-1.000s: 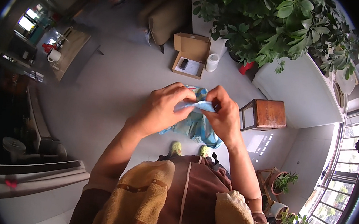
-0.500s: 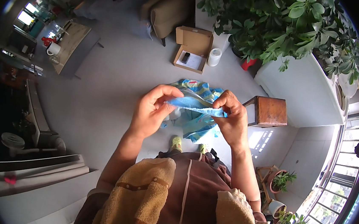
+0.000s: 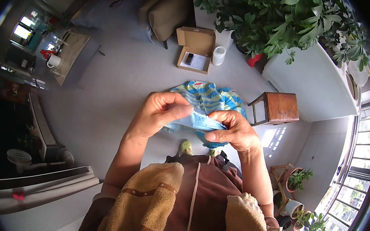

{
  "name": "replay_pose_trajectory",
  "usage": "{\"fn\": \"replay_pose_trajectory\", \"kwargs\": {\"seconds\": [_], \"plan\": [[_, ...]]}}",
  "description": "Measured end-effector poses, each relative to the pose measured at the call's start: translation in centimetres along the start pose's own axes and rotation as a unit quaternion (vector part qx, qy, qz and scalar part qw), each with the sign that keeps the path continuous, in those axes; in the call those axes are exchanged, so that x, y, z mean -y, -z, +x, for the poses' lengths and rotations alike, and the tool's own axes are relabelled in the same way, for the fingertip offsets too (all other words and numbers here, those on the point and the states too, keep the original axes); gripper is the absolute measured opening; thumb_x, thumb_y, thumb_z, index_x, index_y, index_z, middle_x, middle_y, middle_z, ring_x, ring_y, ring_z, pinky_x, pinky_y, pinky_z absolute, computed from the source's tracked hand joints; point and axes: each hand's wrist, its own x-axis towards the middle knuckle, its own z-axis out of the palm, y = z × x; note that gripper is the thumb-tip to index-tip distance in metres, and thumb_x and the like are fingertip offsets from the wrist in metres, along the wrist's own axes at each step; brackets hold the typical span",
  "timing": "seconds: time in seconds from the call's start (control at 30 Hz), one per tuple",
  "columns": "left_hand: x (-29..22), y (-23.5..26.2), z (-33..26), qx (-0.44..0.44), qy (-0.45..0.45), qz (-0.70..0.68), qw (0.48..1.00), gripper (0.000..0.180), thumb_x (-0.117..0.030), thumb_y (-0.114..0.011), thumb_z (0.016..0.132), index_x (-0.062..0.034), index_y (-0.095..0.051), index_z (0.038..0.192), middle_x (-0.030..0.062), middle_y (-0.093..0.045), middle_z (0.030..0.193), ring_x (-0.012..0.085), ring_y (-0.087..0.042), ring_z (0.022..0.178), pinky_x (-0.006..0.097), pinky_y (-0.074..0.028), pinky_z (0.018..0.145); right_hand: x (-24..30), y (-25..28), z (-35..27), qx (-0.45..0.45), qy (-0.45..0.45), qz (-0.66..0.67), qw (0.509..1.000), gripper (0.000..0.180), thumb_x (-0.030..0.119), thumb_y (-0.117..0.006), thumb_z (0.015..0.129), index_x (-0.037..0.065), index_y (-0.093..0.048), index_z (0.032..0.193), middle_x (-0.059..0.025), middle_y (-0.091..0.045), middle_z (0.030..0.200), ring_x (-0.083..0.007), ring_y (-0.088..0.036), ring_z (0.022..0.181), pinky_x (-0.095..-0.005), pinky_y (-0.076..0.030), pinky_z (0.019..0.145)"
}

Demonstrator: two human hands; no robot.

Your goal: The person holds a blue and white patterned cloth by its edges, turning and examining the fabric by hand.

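A large blue, green and white patterned cloth [image 3: 208, 95] hangs down in front of me, its lower part bunched near the floor. Its frayed pale-blue edge is held up at waist height between my two hands. My left hand [image 3: 156, 115] pinches one end of that edge between thumb and fingers. At the other end, my right hand [image 3: 238, 132] has the edge between its thumb and bent index finger. The short stretch of edge between them slopes down toward the right. My fingers hide part of the fabric.
Beyond the cloth are an open cardboard box [image 3: 194, 63] with a dark item inside and a white canister [image 3: 219, 56]. A wooden stool [image 3: 280, 107] stands to the right, below a large leafy plant [image 3: 272, 26]. Potted plants [image 3: 298, 179] line the window side; a low table [image 3: 74, 53] is left.
My right hand has turned and moved slightly lower, thumb now lying along the near side of the edge. The hands are closer together, and the cloth below has shifted and spread rightward.
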Motion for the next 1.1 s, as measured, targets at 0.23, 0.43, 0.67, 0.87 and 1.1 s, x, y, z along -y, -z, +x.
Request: {"fn": "replay_pose_trajectory", "kwargs": {"seconds": [0.23,0.43,0.67,0.87,1.1], "plan": [[-1.2,-0.1,1.1,0.005,0.009,0.0,1.0,0.008,-0.007,-0.062,0.079,0.0009,-0.06,0.075,-0.0013,-0.055,0.069,0.0044,-0.046,0.064,0.019,-0.037,0.06,-0.4,0.7,-0.4,-0.011,-0.01,0.024,1.0,0.02,0.0,-0.066,0.072,-0.002,-0.062,0.092,0.0027,-0.061,0.083,-0.0031,-0.051,0.074,-0.0179,-0.041,0.068],[-1.1,1.3,2.0,0.014,0.003,0.039,0.999,0.012,-0.011,-0.065,0.079,0.0009,-0.063,0.08,-0.0015,-0.058,0.07,0.0035,-0.049,0.065,0.018,-0.04,0.061,-1.2,1.2,-1.3,-0.02,-0.011,0.026,0.999,0.023,0.004,-0.064,0.076,-0.003,-0.061,0.098,0.0031,-0.061,0.085,-0.0024,-0.05,0.075,-0.0179,-0.04,0.069],[1.0,0.4,2.4,-0.003,0.001,0.146,0.989,0.009,-0.009,-0.063,0.08,-0.0001,-0.061,0.08,-0.003,-0.057,0.069,0.0018,-0.048,0.066,0.018,-0.04,0.06,-1.6,1.1,-1.5,-0.011,0.012,0.19,0.982,0.031,0.021,-0.058,0.084,-0.001,-0.059,0.105,-0.0072,-0.063,0.096,-0.0105,-0.057,0.084,-0.0222,-0.045,0.076],[-0.1,-1.8,1.7,-0.077,-0.128,0.232,0.961,0.008,-0.007,-0.063,0.078,-0.0002,-0.061,0.082,0.0054,-0.059,0.085,0.0107,-0.055,0.075,0.023,-0.045,0.066,-3.8,1.2,-1.4,-0.155,0.034,0.063,0.985,0.032,0.022,-0.055,0.084,-0.003,-0.057,0.104,-0.0124,-0.06,0.098,-0.0168,-0.058,0.086,-0.0266,-0.046,0.071],[-1.9,-4.2,0.9,-0.049,-0.332,0.457,0.823,0.02,-0.004,-0.072,0.061,-0.0056,-0.063,0.08,0.0029,-0.058,0.081,0.0228,-0.054,0.074,0.031,-0.045,0.067,-1.7,-0.5,-0.5,-0.201,-0.038,0.056,0.977,0.045,0.033,-0.054,0.082,-0.002,-0.054,0.109,-0.009,-0.059,0.098,-0.0139,-0.054,0.09,-0.0299,-0.045,0.075]]}}
